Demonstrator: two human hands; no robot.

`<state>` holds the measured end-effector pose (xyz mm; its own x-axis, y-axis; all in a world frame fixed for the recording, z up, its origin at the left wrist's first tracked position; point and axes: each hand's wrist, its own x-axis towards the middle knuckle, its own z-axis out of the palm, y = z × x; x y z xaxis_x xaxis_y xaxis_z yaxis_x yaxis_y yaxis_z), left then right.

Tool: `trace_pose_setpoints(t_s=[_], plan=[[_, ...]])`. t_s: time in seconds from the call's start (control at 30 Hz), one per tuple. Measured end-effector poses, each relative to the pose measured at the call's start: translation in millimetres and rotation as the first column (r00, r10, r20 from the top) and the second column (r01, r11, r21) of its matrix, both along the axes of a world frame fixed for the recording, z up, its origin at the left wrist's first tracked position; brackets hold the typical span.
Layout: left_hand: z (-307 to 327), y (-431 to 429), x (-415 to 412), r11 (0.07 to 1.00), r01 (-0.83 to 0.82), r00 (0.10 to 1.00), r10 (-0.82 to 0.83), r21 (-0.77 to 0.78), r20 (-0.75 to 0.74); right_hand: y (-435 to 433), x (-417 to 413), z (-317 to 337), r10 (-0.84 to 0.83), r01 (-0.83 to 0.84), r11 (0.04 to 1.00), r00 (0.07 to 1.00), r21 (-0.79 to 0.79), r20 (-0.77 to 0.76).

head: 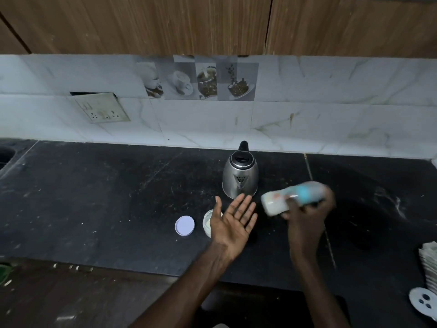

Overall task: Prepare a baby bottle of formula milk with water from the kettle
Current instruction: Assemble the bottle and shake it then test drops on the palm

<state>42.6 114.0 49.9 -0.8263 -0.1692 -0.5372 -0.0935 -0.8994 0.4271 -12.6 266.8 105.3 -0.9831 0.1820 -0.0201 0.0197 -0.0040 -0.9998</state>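
My right hand (pixel 307 209) grips a baby bottle (pixel 279 201) with a blue ring, held almost on its side above the black counter and blurred by motion. Whitish liquid shows in the bottle's body. My left hand (pixel 234 218) floats palm up with fingers spread, just left of the bottle, holding nothing. A steel kettle (pixel 240 178) with a black lid stands behind both hands. Partly hidden under my left hand is an open formula jar (pixel 208 221). Its white lid (pixel 184 225) lies flat on the counter to the left.
The black stone counter (pixel 106 197) runs wide left and right. A wall socket plate (pixel 101 107) sits on the tiled backsplash. A white stack (pixel 429 263) and a round white plug (pixel 423 301) lie at the right edge. A sink corner (pixel 6 153) shows far left.
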Motion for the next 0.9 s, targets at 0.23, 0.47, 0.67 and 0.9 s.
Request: trace_pose_setpoints(t_s=[0.23,0.47,0.67,0.9], plan=[[-3,3,0,0.999,-0.002,1.0,0.002,0.038,-0.008,0,22,-7,0.415,-0.414,0.895,0.909,0.164,0.034],[-5,7,-2,1.0,0.013,1.0,-0.013,0.01,0.011,-5,21,2,0.227,-0.23,0.961,0.973,0.152,0.034],[-9,22,-3,0.998,0.055,0.998,-0.054,-0.041,0.031,-3,10,1,0.048,-0.048,0.999,0.999,-0.009,0.019],[-8,28,-4,0.999,0.054,0.998,-0.054,-0.001,0.035,6,6,5,0.215,-0.22,0.972,0.974,0.083,0.068]])
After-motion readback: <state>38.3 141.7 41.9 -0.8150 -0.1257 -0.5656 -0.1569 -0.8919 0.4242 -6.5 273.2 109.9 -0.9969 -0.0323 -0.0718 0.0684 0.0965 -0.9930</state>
